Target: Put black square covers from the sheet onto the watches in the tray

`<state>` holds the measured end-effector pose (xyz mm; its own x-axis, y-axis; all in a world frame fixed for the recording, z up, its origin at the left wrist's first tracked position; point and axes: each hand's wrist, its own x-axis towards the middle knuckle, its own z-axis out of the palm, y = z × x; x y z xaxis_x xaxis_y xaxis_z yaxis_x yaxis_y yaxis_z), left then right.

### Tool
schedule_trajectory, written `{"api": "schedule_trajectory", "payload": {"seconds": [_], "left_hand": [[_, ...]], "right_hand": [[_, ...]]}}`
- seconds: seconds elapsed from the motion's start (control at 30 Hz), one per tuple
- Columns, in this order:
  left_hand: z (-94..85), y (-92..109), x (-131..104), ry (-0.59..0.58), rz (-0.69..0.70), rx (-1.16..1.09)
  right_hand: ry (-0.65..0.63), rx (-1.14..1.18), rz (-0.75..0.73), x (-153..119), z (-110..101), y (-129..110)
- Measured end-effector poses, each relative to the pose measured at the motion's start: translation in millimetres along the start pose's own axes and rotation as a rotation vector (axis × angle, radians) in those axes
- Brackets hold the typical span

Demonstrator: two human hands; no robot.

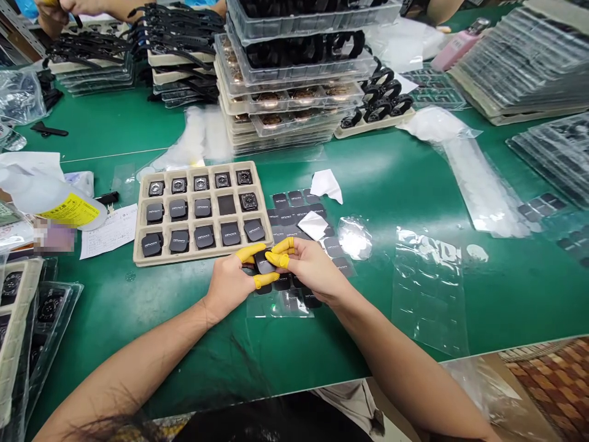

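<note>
Between my hands is a smartwatch, its square face covered by a dark film with pale lettering. My left hand grips its left side and lower edge with yellow-cotted fingertips. My right hand, also in yellow finger cots, pinches its right edge, the thumb over the film. A beige tray just beyond my left hand carries smartwatch cases in compartments, some with lettered films and others with their sensor backs up. Below and right of my hands lie sheets of dark lettered films, with a white cloth on them.
Stacked trays of watches rise at the back. Clear plastic sheets lie at right, near a tall stack of trays. A white bottle lies at left. Another person's hands are at the far left.
</note>
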<state>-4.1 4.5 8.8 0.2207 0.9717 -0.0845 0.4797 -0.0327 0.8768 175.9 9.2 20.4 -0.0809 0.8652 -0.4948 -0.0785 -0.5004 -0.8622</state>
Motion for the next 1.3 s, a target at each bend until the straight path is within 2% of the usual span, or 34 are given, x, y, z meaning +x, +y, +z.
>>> {"api": "schedule_trajectory", "payload": {"seconds": [0.73,1.0,1.3], "left_hand": [[2.0,0,-1,0.036,0.013,-0.053],[3.1,-5,0,0.05,0.041,-0.001],[3.8,-4,0,0.052,0.048,-0.028]], "right_hand": [[0.025,-0.09,-0.038,2,0,7],[0.022,0.019,0.009,-1,3,-3],[0.022,-0.025,-0.001,2,1,5]]}}
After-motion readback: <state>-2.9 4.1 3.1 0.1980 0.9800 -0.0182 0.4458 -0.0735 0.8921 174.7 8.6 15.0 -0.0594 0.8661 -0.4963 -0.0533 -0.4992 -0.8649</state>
